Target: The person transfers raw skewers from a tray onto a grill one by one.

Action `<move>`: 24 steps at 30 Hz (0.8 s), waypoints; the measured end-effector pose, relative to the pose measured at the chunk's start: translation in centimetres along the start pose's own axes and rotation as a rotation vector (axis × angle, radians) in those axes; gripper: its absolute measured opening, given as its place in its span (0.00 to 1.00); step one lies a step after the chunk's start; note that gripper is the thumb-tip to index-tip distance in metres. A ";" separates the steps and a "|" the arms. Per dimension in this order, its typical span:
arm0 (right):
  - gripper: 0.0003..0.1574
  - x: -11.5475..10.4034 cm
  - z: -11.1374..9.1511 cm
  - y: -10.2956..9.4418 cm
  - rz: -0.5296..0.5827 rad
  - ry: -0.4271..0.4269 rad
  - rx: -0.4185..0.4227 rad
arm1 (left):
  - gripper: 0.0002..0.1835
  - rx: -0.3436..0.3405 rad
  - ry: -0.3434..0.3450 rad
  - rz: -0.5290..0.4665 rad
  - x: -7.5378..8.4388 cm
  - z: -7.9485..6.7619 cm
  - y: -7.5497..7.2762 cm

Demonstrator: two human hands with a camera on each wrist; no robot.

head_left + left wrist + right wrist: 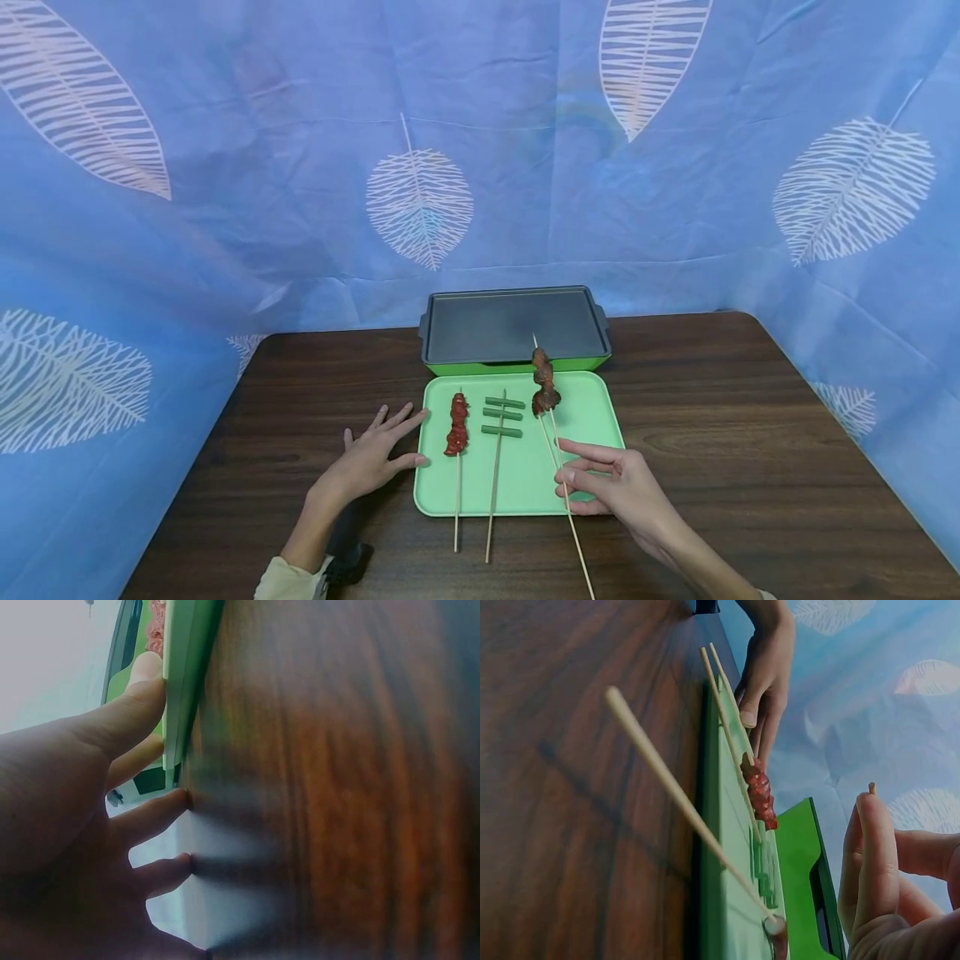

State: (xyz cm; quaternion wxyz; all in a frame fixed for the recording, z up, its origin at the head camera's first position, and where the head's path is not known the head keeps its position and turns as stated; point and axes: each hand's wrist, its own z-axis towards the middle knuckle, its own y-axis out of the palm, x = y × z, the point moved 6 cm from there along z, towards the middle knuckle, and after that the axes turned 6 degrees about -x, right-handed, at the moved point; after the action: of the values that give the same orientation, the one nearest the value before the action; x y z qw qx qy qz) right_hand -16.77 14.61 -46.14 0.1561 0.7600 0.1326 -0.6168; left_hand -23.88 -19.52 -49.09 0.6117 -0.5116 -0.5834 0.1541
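The right hand (611,482) is pinching a dark-meat skewer (545,377) by its bare stick, food extending beyond the fingertips over the tray (437,496); likely light, stiff, it is suiting this hold.

On the table (720,400), a griddle (517,321) stands behind a tray (528,490), where a meat skewer (457,425) lies left of a vegetable skewer (502,416), with two kebabs (542,371) farther right.
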 end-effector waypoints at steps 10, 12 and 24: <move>0.38 -0.8 2.7 1.4 0.053 0.005 0.000 | 0.41 0.006 -0.007 0.010 0.0 0.1 0.0; 0.38 -1.0 3.3 1.8 0.069 -0.001 -0.004 | 0.41 0.010 -0.006 0.009 0.0 0.0 0.0; 0.34 -2.6 6.8 3.6 0.077 -0.034 -0.027 | 0.41 0.001 -0.018 -0.026 0.2 -0.2 0.1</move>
State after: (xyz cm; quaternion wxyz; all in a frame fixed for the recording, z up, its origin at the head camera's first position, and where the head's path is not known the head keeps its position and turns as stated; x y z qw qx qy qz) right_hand -22.02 8.55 -44.62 0.1920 0.7518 0.1089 -0.6214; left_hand -23.60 -19.45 -49.03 0.6086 -0.5024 -0.5953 0.1512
